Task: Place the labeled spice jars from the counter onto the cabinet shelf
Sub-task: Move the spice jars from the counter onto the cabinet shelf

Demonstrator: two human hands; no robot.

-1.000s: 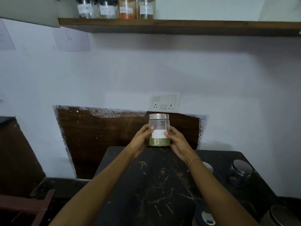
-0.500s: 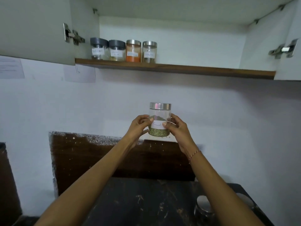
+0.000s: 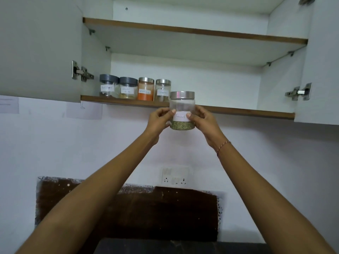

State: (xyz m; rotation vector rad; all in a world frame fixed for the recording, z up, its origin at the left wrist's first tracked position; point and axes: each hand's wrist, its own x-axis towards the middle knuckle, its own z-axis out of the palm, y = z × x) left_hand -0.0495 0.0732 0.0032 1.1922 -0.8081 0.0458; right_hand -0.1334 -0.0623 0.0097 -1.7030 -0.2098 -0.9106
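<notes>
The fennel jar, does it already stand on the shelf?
No, both hands hold the fennel jar in the air, its base below the shelf edge.

Handwriting on the four shelf jars' labels [image 3: 127, 90] too small and blurred to read. Fingers [image 3: 192, 116] cover both ends of the held fennel jar's label [image 3: 181, 116] (middle legible). Jar hides a stretch of the shelf edge [image 3: 128, 102]. Counter [image 3: 165, 247] cut off at bottom edge; both forearms likewise. Socket plate [image 3: 175, 176] blurred.
</notes>
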